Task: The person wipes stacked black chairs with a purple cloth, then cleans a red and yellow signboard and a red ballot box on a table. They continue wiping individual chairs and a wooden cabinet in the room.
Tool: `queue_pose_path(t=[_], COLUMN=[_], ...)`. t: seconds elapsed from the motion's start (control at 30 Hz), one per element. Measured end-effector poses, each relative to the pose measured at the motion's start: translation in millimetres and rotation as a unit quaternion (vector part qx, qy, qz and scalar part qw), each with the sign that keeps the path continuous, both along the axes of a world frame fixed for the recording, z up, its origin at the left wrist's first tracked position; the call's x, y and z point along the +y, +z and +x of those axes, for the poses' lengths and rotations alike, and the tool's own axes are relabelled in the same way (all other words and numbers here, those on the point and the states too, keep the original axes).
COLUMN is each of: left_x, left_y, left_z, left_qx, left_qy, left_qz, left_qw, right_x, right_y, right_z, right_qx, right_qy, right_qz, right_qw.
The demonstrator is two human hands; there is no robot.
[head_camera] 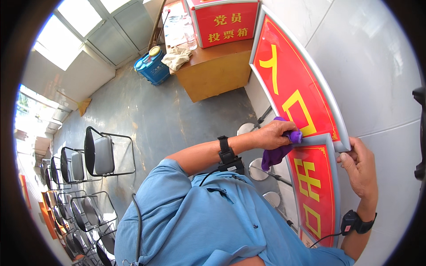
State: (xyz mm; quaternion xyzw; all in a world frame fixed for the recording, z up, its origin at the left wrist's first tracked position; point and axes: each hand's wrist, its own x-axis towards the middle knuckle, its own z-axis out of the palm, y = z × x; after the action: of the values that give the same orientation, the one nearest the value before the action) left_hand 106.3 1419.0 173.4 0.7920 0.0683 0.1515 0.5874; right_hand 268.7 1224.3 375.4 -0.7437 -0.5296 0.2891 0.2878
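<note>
My left hand [277, 133] grips a bunched purple cloth [274, 156] at the lower edge of a red framed sign [283, 73] with yellow characters. Part of the cloth sticks out past my fingers, and the rest hangs below. My right hand [360, 166] is at the grey frame's lower right corner, thumb in front; some fingers are hidden, so how firmly it holds is unclear. A second red framed sign [327, 196] stands nearer my body, its upper frame edge overlapping the first sign's lower end. Both hands wear black wrist devices.
Round metal stand bases [260, 169] and poles sit beneath the signs, beside the tiled wall [376, 83]. Ahead, a wooden desk [216, 76] bears a red box [229, 25], a plastic bottle [190, 36] and a pale cloth [176, 57]. A blue tank [153, 68] and folding chairs [105, 154] stand leftward.
</note>
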Motion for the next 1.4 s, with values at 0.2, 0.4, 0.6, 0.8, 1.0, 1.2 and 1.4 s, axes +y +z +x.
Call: queue_pose_path(t=[0.2,0.4,0.6,0.8,1.0,1.2,1.4], left_x=[27,71,105,148,199,249,328], left_y=[3,19,22,20,8,-14,-12], left_z=[-21,-46,-69,-117,-172,-215,-257], left_qx=[0.015,-0.027,-0.062,-0.036,-0.045,0.014,0.011], left_qy=[0.029,0.095,0.109,0.159,0.155,0.242,0.401], left_qz=[-0.032,-0.124,-0.257,-0.297,-0.288,-0.191,-0.108], left_qw=[0.999,0.987,0.958,0.941,0.944,0.951,0.91], right_x=[-21,-10,118,230,306,364,449], right_y=[14,21,-89,-173,-208,-217,-205], right_z=[-41,-107,-142,-179,-198,-204,-160], right_qx=[-0.284,-0.301,-0.161,-0.16,0.031,0.125,0.16], right_qy=[-0.103,-0.025,0.016,-0.032,-0.055,-0.058,-0.108], right_qz=[-0.035,0.019,0.089,0.187,0.238,0.241,0.327], right_qw=[0.953,0.953,0.983,0.969,0.969,0.961,0.925])
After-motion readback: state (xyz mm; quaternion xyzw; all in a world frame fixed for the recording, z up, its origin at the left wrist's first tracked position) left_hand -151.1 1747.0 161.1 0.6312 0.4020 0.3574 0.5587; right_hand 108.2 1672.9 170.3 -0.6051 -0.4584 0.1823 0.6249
